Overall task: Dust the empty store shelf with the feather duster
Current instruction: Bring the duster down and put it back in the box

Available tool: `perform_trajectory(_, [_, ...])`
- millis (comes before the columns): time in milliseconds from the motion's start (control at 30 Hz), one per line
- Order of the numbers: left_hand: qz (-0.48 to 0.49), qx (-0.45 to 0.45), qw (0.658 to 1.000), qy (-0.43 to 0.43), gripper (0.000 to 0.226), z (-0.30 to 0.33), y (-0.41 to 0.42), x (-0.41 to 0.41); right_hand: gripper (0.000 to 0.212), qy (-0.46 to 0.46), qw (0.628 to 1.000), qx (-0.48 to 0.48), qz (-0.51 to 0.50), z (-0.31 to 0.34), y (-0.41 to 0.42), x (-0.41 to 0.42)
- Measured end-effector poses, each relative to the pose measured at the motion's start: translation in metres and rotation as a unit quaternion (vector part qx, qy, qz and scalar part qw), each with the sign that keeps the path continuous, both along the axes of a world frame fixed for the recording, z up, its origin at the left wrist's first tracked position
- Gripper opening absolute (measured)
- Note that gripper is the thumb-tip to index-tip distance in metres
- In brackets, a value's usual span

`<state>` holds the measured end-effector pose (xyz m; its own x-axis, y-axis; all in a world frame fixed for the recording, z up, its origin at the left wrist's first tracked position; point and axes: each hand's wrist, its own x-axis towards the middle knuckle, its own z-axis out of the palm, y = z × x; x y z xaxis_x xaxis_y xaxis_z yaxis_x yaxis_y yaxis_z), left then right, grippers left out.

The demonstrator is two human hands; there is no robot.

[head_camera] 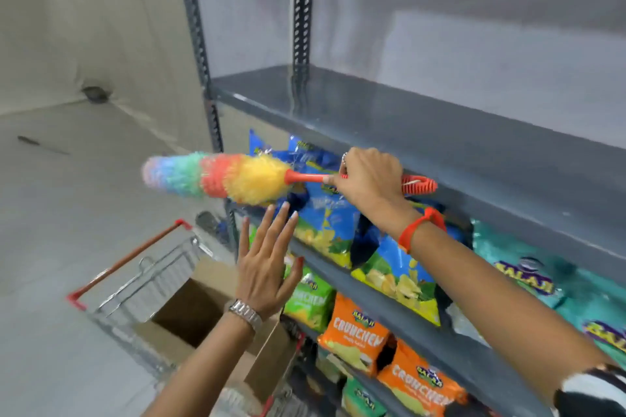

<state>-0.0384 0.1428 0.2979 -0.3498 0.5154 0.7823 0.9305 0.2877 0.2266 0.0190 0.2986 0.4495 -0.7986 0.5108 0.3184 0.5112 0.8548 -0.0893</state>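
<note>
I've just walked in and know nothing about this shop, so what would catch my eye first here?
The rainbow feather duster, held by its red handle in the right hand, sticks out left past the empty grey shelf. The left hand hovers open below it. Bright snack bags fill the lower shelves, and a wire cart holds a cardboard box.

Glossy grey metal shelf (423, 132), fluffy duster (216, 178), shiny plastic snack bags (396, 274), matt cardboard box (203, 311)

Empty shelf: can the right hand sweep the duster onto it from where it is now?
Probably yes. The right hand grips the feather duster handle just at the front edge of the empty shelf, whose surface is bare. The head points left, off the shelf, so it must swing inward.
</note>
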Motion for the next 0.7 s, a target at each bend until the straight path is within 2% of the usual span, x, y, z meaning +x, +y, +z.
perform_trajectory(167, [0.065,-0.107,0.989,-0.077,0.059,-0.069,-0.065,-0.023,0.028,-0.129,0.991,-0.023,0.040,-0.071,-0.050,-0.052])
perform_trajectory(367, [0.133,-0.180,0.954,-0.201,0.061,-0.151,-0.119,-0.022,0.035,-0.287,0.949,-0.125,0.039,-0.191,-0.092,-0.087])
perform_trajectory(500, [0.155,-0.227,0.923,-0.271,0.060,-0.203,-0.136,-0.015,0.032,-0.335,0.923,-0.188,0.006,-0.274,-0.105,-0.111])
perform_trajectory(633, [0.174,-0.280,0.887,-0.323,0.060,-0.253,-0.147,-0.004,0.043,-0.371,0.884,-0.285,-0.011,-0.347,-0.117,-0.126])
perform_trajectory(700, [0.182,-0.296,0.874,-0.340,0.060,-0.276,-0.153,0.002,0.043,-0.404,0.846,-0.348,-0.013,-0.381,-0.123,-0.130])
